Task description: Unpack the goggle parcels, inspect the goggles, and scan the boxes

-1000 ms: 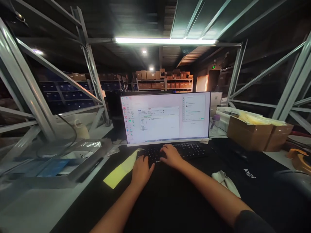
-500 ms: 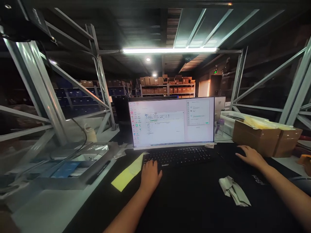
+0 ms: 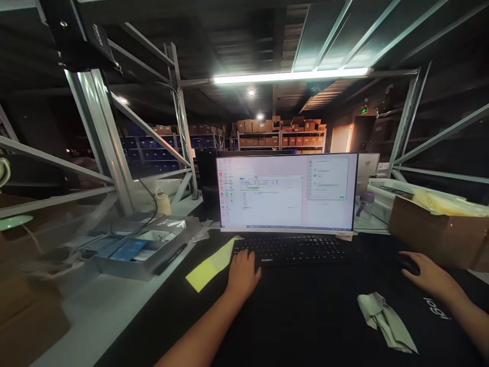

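Note:
My left hand (image 3: 245,277) lies palm down with its fingers stretched over the left end of a black keyboard (image 3: 294,248). To its left is a yellow paper slip (image 3: 206,271), its far end beside the keyboard. My right hand (image 3: 430,278) is wrapped around a dark computer mouse (image 3: 408,264), which it partly hides. A crumpled pale cloth (image 3: 385,321) lies between my two forearms, closer to the right one. Behind the keyboard stands a lit monitor (image 3: 286,191) with several icons and two windows on its screen.
A black desk mat (image 3: 298,316) lies under my hands. At the left stands a grey tray (image 3: 145,267) with papers and a blue packet, a black pen (image 3: 170,259) along its side. A cardboard box (image 3: 431,234) with yellowish sheets stands right. Metal frame posts (image 3: 114,153) rise around the desk.
My view has turned left, so the whole scene sits further right. The mouse under my right hand now shows more clearly. My left hand stays on the keyboard; the screen looks the same.

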A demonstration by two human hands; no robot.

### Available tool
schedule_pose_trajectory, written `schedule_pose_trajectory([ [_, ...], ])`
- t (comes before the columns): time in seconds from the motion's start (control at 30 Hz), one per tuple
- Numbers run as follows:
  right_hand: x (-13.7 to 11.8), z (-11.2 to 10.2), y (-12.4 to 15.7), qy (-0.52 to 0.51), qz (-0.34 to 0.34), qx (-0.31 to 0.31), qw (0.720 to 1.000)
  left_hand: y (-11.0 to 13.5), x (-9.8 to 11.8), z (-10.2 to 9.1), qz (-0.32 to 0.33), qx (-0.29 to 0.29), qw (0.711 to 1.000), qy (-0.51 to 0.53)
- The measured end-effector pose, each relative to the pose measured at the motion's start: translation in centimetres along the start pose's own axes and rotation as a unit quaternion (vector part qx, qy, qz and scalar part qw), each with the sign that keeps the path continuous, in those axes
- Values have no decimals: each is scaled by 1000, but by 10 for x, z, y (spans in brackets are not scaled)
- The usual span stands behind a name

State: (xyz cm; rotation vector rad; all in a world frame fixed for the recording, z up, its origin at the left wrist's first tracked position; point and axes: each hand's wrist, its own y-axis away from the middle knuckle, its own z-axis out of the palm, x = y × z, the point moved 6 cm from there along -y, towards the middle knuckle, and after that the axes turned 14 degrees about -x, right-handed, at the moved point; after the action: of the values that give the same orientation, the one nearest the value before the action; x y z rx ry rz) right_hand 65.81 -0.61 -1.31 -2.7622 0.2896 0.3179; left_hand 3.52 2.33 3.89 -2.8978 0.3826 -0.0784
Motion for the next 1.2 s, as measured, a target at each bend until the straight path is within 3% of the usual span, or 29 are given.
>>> schedule_pose_trajectory([
  [0.33, -9, 1, 1, -48, -25, -64, 996, -1, 0, -1, 3, -8, 1000, -1],
  [0.8, -17, -4, 1, -43, -39, -63, 996, -2, 0, 1, 1, -4, 1000, 10],
  [1.03, -36, -15, 10, -20, -43, -54, 997, -2, 0, -1, 10, 2, 1000, 6],
  [1.2, -44, -24, 12, 3, 5, -52, 999, -3, 1, -1, 17, -4, 1000, -12],
])
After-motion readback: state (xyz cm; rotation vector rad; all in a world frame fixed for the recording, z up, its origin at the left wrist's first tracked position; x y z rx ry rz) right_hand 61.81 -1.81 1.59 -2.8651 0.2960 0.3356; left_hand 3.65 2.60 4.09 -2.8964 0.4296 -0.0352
